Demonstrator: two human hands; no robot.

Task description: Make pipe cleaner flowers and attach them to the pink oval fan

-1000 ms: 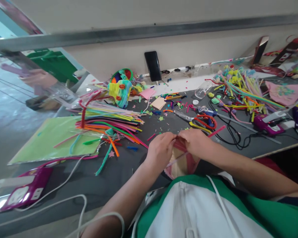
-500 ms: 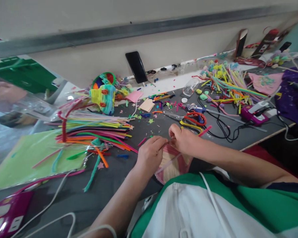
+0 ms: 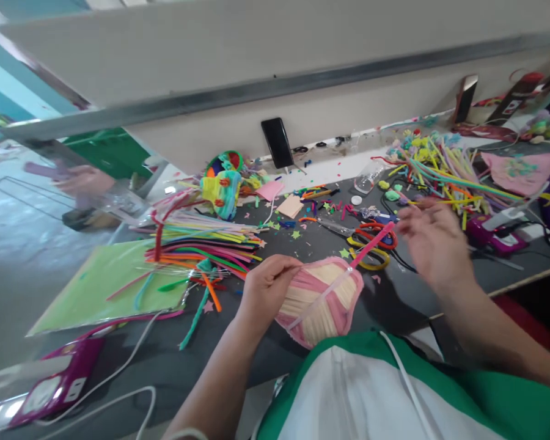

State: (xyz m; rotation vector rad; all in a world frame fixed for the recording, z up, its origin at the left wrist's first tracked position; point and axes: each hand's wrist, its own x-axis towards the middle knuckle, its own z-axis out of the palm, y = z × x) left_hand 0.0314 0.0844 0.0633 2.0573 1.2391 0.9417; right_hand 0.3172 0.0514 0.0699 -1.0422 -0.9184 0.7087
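My left hand [image 3: 268, 287] is closed, thumb and fingers pinching the upper left edge of a flat, rounded pink-and-cream piece [image 3: 318, 299] that looks made of pipe cleaners. A pale strip crosses this piece slantwise, and a bright pink stem [image 3: 373, 243] sticks out past its upper right edge. My right hand [image 3: 435, 244] is raised to the right of the stem's tip, close to it. Motion smears its fingers, so any small thing in them is hidden. Just beyond the piece lie scissors [image 3: 378, 235] with red handles and a yellow-handled pair [image 3: 371, 263].
Bundled pipe cleaners [image 3: 206, 238] lie at left by a green sheet [image 3: 105, 281]. Loose pipe cleaners [image 3: 449, 171] are heaped at right. A phone [image 3: 277, 142] leans on the partition. Purple power strips [image 3: 495, 235] and cables lie about. Another person's hand [image 3: 85, 183] shows far left.
My right hand has left the piece's upper edge and moved right, uncovering the pink stem and more of the piece. My left hand keeps its pinch. The view has shifted left.
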